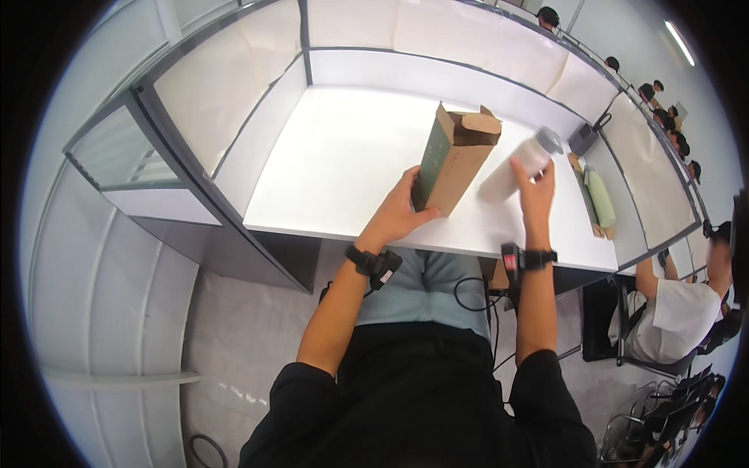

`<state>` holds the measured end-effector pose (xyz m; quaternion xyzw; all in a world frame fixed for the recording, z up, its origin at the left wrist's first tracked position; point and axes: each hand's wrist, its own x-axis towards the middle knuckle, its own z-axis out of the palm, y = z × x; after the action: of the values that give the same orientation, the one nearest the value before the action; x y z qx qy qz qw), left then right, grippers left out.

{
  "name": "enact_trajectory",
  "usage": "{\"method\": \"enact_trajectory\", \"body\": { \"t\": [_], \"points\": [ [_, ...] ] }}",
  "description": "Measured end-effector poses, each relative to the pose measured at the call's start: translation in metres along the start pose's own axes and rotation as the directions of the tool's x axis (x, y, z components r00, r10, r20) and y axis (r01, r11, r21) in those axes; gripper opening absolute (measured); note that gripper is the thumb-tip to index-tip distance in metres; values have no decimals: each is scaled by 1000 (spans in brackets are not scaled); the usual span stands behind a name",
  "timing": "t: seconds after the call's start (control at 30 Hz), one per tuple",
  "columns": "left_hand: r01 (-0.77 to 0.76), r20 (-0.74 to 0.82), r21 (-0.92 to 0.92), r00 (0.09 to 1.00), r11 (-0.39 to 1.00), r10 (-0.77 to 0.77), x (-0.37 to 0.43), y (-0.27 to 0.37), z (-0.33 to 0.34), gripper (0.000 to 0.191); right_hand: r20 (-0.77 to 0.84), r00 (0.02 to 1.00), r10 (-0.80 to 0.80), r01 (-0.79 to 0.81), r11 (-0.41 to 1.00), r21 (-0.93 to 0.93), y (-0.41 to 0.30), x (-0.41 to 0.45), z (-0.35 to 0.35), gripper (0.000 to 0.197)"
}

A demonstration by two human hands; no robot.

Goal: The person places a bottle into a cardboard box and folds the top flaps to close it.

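My left hand (399, 212) grips a tall cardboard box (460, 169) near its lower end, the thumb on the brown side. The box has a green printed side, and its top flaps stand apart over a dark opening. To the right of it, my right hand (535, 190) holds a pale bottle (508, 172) with a grey cap, fingers around its upper part. The bottle leans to the right and looks blurred. Both things are over the white desk (351, 158); whether the box's base touches the desk, I cannot tell.
Against the right partition lie a light green bottle (599, 198) and a flattened piece of cardboard (603, 233). A dark grey box-shaped object (583, 138) occupies the back right corner. Partitions (421, 64) enclose the desk. A person (681, 316) sits to the right.
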<state>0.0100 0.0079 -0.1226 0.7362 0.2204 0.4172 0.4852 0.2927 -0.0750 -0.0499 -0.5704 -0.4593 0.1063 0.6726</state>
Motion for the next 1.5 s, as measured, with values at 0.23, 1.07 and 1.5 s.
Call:
{"method": "enact_trajectory", "body": {
  "t": [0.23,1.07,1.5],
  "points": [
    [20,47,-1,999,1000,-20,-1,1,-2,92,399,899,-181,-67,843,534,-131,2,-9,65],
    [-35,87,-82,995,996,42,-3,-4,0,95,487,830,-272,423,875,-234,-136,18,75,81],
    [4,105,-71,994,997,3,0,-4,0,98,462,738,-493,627,754,-197,-117,12,58,33]
  ]
}}
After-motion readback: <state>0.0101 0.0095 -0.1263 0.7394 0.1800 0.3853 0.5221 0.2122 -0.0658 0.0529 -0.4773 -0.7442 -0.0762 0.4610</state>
